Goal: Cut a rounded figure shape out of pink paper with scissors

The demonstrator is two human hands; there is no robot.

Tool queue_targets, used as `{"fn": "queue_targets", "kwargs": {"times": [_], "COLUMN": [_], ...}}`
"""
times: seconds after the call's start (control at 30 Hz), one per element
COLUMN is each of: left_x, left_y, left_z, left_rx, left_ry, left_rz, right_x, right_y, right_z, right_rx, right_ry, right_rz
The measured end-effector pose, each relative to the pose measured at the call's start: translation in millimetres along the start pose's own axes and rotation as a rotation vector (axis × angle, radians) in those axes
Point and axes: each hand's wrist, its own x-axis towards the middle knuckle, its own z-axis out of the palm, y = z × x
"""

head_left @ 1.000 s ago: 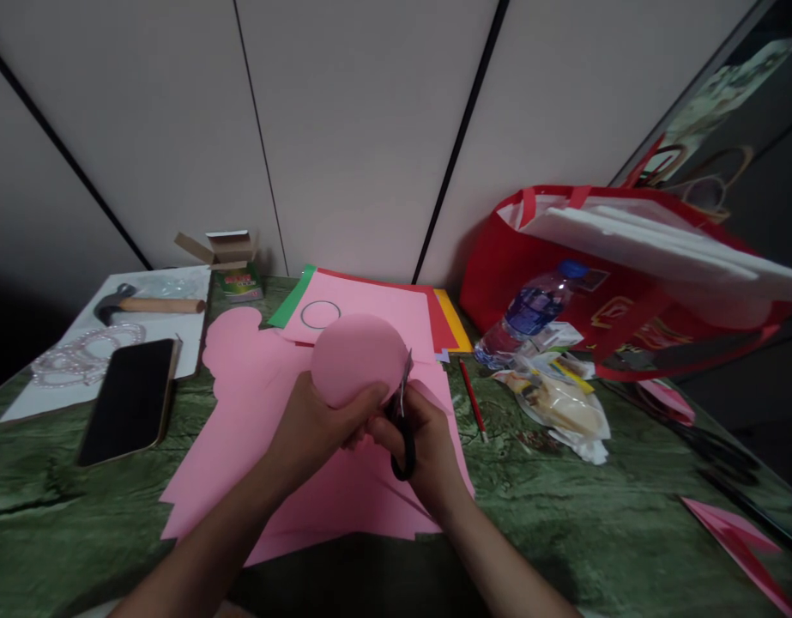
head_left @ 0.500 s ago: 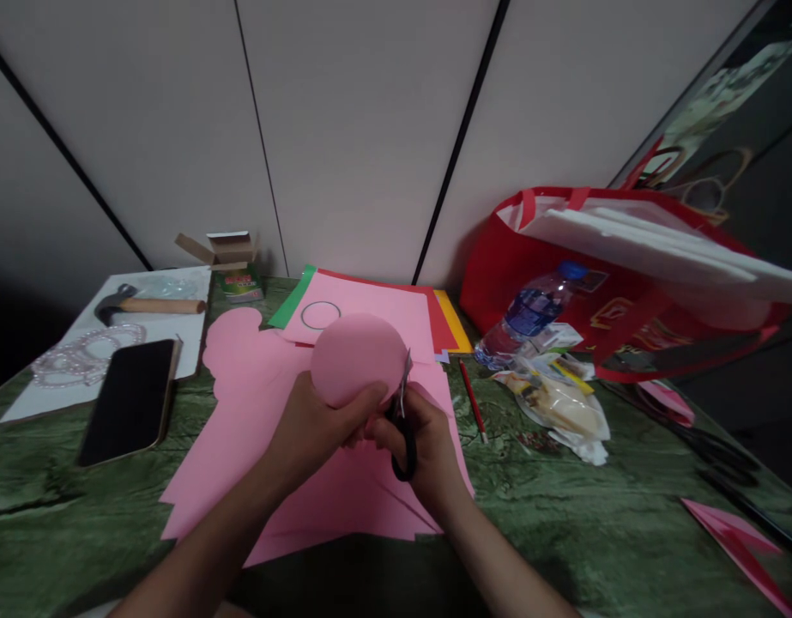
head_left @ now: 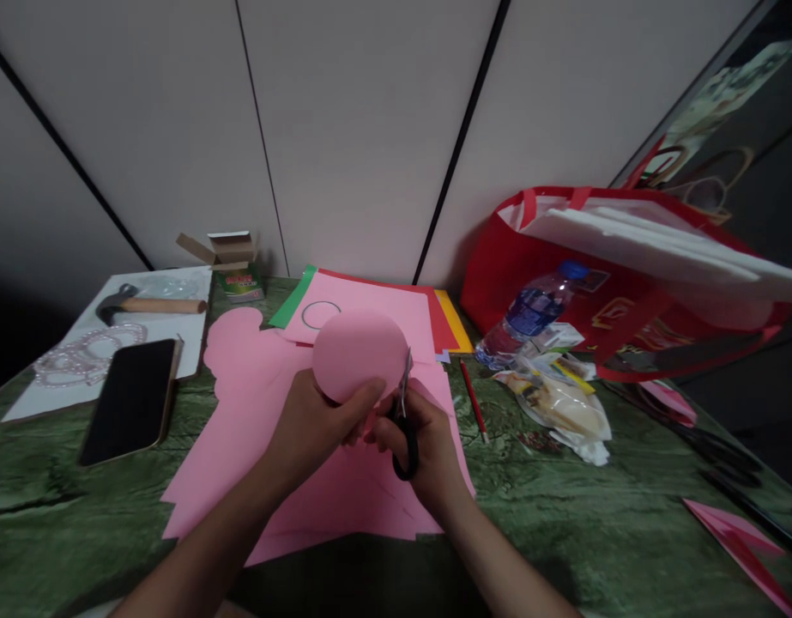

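Observation:
My left hand (head_left: 318,412) pinches the lower edge of a round pink paper piece (head_left: 360,352), thumb on top. In my right hand (head_left: 427,438) is a pair of scissors (head_left: 405,429) with black handles. Its blades point up and lie along the right edge of the round paper. Both hands are close together above several pink paper sheets (head_left: 324,506) on the table. The fingers under the paper are partly hidden.
Behind lie coloured sheets (head_left: 383,309) and a ring outline. A red pencil (head_left: 474,399), water bottle (head_left: 528,313), plastic packet (head_left: 563,399) and red bag (head_left: 498,249) stand right. A phone (head_left: 131,399), hammer (head_left: 157,305), beads (head_left: 80,360) and small box (head_left: 238,281) are left.
The round paper has shifted up very slightly in my left hand. The scissors stay at its right edge, and the rest looks the same.

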Motion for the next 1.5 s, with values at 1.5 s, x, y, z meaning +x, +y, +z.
{"fn": "queue_targets", "kwargs": {"times": [1.5], "left_x": [2.0], "left_y": [-6.9], "left_z": [-2.8], "left_rx": [0.051], "left_ry": [-0.003], "left_rz": [0.105], "right_x": [-1.7], "right_y": [0.8], "right_z": [2.0], "right_rx": [0.112], "right_ry": [-0.001], "right_rz": [0.062]}}
